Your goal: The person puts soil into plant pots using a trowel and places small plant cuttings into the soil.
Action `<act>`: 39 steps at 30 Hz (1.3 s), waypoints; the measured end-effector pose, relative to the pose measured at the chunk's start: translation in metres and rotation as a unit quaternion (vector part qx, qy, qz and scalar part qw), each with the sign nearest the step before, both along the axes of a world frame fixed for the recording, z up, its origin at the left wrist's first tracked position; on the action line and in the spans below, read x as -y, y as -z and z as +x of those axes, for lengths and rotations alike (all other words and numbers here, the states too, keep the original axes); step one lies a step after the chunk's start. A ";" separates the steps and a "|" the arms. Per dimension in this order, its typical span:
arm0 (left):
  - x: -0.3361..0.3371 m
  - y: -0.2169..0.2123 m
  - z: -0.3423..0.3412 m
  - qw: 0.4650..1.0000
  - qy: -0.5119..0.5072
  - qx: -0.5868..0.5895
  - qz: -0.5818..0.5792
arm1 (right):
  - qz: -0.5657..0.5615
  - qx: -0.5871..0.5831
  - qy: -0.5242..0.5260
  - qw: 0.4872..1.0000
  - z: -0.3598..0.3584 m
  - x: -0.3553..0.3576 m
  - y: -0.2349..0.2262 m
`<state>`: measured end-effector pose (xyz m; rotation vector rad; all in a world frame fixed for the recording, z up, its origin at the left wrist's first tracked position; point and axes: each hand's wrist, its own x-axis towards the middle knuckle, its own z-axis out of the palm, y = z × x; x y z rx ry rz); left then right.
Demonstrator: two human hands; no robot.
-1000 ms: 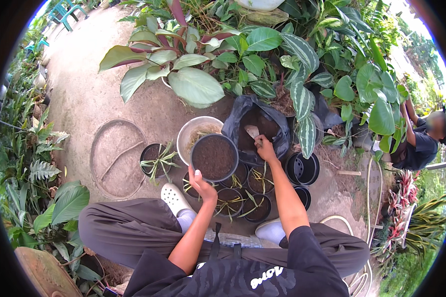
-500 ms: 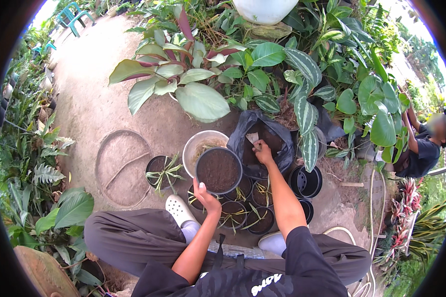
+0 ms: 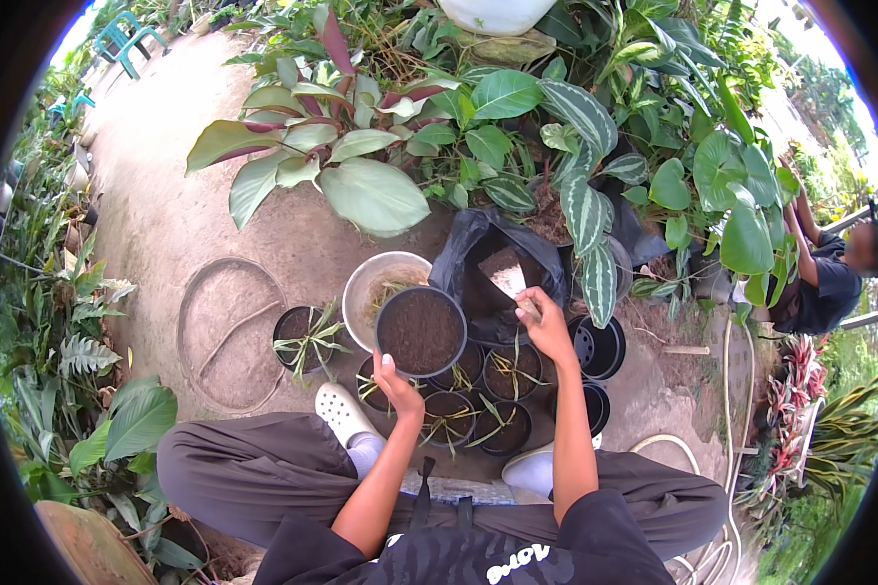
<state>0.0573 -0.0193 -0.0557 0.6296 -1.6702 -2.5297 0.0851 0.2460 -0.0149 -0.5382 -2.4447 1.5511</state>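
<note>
My left hand (image 3: 398, 390) grips the near rim of a black plant pot (image 3: 420, 331) filled with dark soil, its thumb against the wall. In my right hand (image 3: 546, 320) is a putty knife (image 3: 509, 283) with a wooden handle and a pale flat blade, which carries dark soil at its far end. The blade is over a black plastic bag (image 3: 451, 261) that holds more soil. Partly behind the held pot stands a whitish basin (image 3: 357, 292) with dry plant bits in it.
Several small black pots with drooping seedlings (image 3: 447, 417) stand between my feet. A potted plant (image 3: 307, 339) is to the left, stacked black pots (image 3: 597, 348) to the right. Broad-leaved plants (image 3: 371, 195) grow beyond. A hose (image 3: 728, 409) and another person (image 3: 818, 278) are at right.
My right hand has risen from inside the bag and drawn back toward me, lifting the putty knife with soil on its blade. My left hand still holds the pot. The whole view has shifted slightly.
</note>
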 end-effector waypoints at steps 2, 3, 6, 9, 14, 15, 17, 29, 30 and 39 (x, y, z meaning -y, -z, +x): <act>0.005 0.005 0.001 0.998 0.062 -0.001 0.030 | -0.016 -0.016 -0.019 1.000 0.009 0.001 -0.027; 0.010 0.009 0.000 0.995 0.090 -0.003 0.042 | -0.023 0.019 -0.036 0.999 0.010 0.001 -0.042; 0.008 0.011 0.004 0.992 0.107 0.042 -0.041 | -0.032 -0.007 -0.054 0.998 0.004 0.013 -0.091; 0.008 0.005 0.002 0.989 0.131 0.025 -0.057 | -0.052 0.010 -0.078 0.996 0.008 0.023 -0.112; 0.008 0.001 0.003 0.990 0.118 0.029 -0.069 | 0.066 0.012 -0.132 0.989 0.004 0.038 -0.132; 0.006 -0.001 0.002 0.991 0.112 0.031 -0.068 | 0.102 0.011 -0.134 0.986 0.003 0.041 -0.136; 0.005 -0.002 0.003 0.992 0.100 0.035 -0.065 | 0.173 0.011 -0.138 0.975 0.003 0.047 -0.143; 0.007 0.005 0.001 0.993 0.089 -0.034 -0.074 | 0.158 0.072 -0.153 0.973 0.013 0.058 -0.174; 0.009 0.010 0.002 0.992 0.088 -0.040 -0.081 | 0.142 0.092 -0.163 0.972 0.015 0.061 -0.178; 0.004 -0.023 0.003 0.987 0.131 -0.061 -0.074 | 0.106 0.193 -0.195 0.956 0.020 0.073 -0.167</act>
